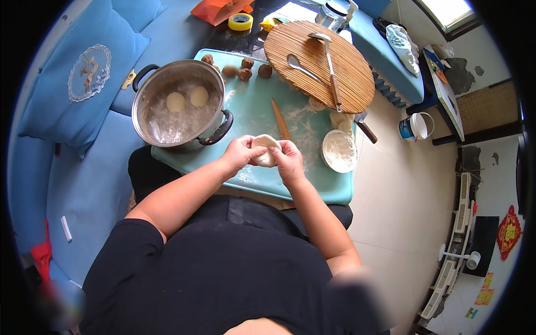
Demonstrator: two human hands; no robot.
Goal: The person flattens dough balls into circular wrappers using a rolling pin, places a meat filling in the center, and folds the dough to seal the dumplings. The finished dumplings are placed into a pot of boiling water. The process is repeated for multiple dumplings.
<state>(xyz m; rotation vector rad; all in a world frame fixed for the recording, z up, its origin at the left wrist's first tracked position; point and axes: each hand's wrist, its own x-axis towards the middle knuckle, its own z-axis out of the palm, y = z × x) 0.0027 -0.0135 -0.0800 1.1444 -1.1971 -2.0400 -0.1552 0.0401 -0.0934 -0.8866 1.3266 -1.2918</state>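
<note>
My left hand and my right hand pinch a round, flattened piece of pale dough between them, above the near edge of a green table dusted with flour. Just beyond my hands lies a slim wooden rolling pin. A white bowl of flour stands right of my right hand, with a lump of dough behind it. To the left, a steel pot holds two pale dough rounds. Several brown filling balls sit at the table's far side.
A round slatted board overlaps the far right of the table, carrying a ladle and a spoon. A knife handle sticks out past the right edge. A blue sofa flanks the left; a white bucket stands on the floor.
</note>
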